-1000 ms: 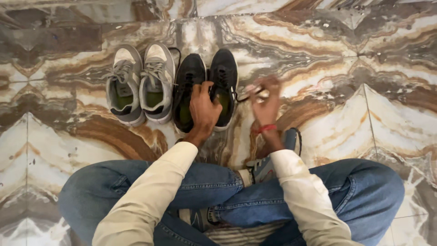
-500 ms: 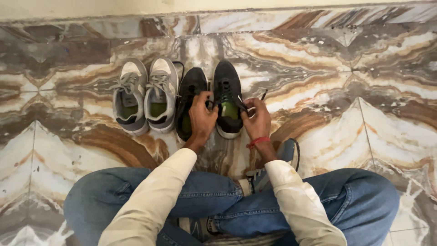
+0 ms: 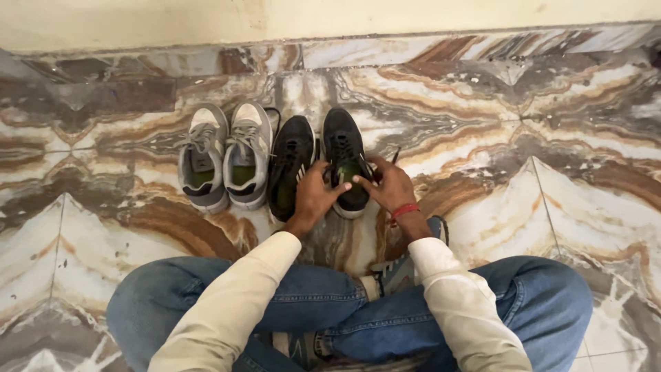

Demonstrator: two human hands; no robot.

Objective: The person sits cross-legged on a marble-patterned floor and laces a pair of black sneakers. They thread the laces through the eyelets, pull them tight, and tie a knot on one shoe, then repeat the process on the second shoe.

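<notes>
Both hands have closed in on the right black shoe [image 3: 346,160], which stands on the marble floor [image 3: 496,138] beside its mate [image 3: 290,165] and the grey pair [image 3: 226,155]. The left hand [image 3: 315,195] rests fingers on the tongue; the right hand [image 3: 390,184], earlier raised with the lace [image 3: 394,156], now pinches it at the eyelets. Lacing work appears to be under way.

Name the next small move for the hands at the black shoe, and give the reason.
Probably draw the lace snug. Both hands are at the opening of the right-hand black shoe: the left hand reaches a finger across its green insole, the right hand is at its outer edge, and a loose lace end sticks up behind the right hand.
</notes>
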